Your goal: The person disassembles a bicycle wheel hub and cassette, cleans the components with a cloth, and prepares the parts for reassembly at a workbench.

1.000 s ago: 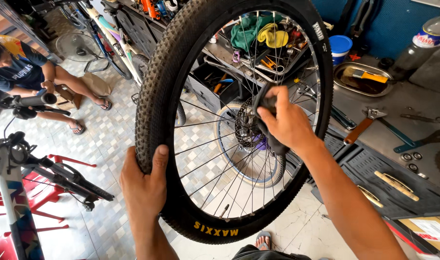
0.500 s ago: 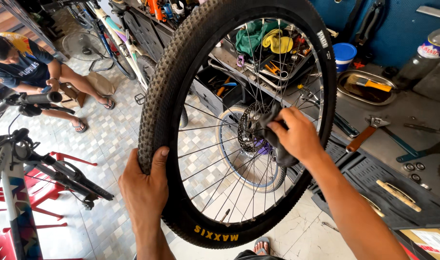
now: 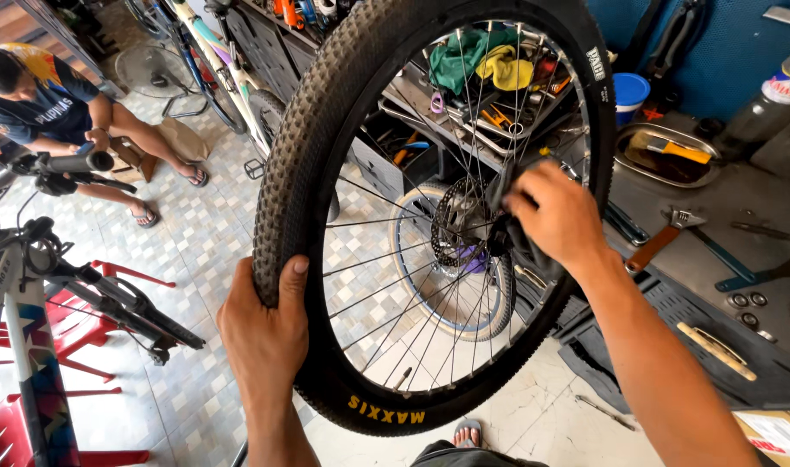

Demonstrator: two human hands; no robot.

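— Black knobby rubber fills most of the head view: a bicycle wheel (image 3: pixel 326 156) stands upright between the person's two hands. What has each hand got?

— The left hand (image 3: pixel 265 333) is closed around the tyre at its lower left, fingers wrapped behind the tread and the thumb lying along the near side. The right hand (image 3: pixel 557 216) is at the centre of the wheel, fingers curled over a dark rag (image 3: pixel 520 246) pressed against the hub, just beside the disc rotor (image 3: pixel 457 227).

— And around the hands?

— Past the right hand, through the spokes, sits a shelf with green and yellow cloths (image 3: pixel 481 62). To the right of that hand lies a workbench (image 3: pixel 715 216) with a wooden-handled hammer (image 3: pixel 659 242) and a metal tray (image 3: pixel 667 156). Well to the left of the left hand another person (image 3: pixel 58 112) sits on the tiled floor (image 3: pixel 205 251), and a bicycle frame (image 3: pixel 32 346) stands nearer, on a red stand. Below the wheel, a sandalled foot (image 3: pixel 468 430) shows.
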